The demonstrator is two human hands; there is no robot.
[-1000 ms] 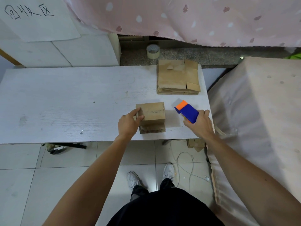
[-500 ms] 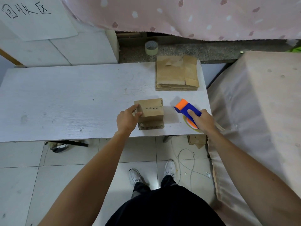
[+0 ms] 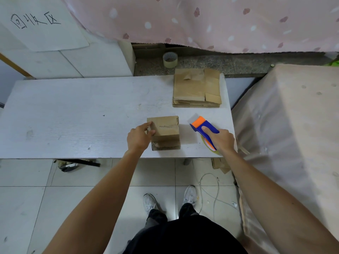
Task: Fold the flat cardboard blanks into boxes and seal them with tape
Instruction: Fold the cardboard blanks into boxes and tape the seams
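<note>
Tabletop (image 3: 73,116), perhaps laminate, under cardboard box (image 3: 166,132), above floor tiles (image 3: 27,208).

Blue-and-orange tape dispenser (image 3: 203,128); brown box (image 3: 165,131); pink spotted curtain (image 3: 220,22).

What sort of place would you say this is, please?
Probably a makeshift indoor packing corner: a white table holding flat cardboard blanks, a tape roll behind it, and a pink curtain above.

A pink spotted cloth (image 3: 220,21) is hanging behind the table (image 3: 73,116), a white cable (image 3: 208,173) lying on the tiled floor (image 3: 36,198).
</note>
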